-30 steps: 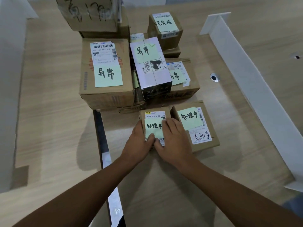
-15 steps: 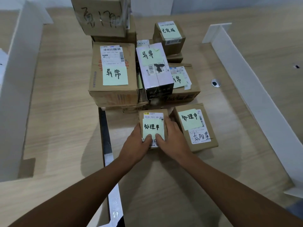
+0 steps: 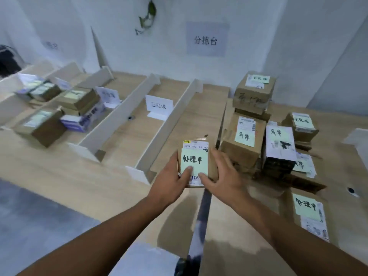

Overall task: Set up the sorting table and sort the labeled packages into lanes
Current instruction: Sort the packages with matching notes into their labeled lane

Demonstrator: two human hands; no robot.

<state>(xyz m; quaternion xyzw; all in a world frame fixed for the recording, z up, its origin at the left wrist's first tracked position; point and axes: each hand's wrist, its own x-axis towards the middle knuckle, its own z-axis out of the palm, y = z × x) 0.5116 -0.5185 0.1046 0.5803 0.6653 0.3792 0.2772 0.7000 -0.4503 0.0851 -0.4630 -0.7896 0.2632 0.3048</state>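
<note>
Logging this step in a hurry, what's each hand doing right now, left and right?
Left hand: holding the small package by its left side, thumb on top.
Right hand: holding the same package by its right side, thumb on top.

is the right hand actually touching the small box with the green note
Touching. The head view shows the right hand holding the small box, thumb on its top face and fingers against its right side.

small box [image 3: 196, 154] – held above table [image 3: 59, 176] | left hand [image 3: 169, 182] | right hand [image 3: 223, 176] – both gripping
</note>
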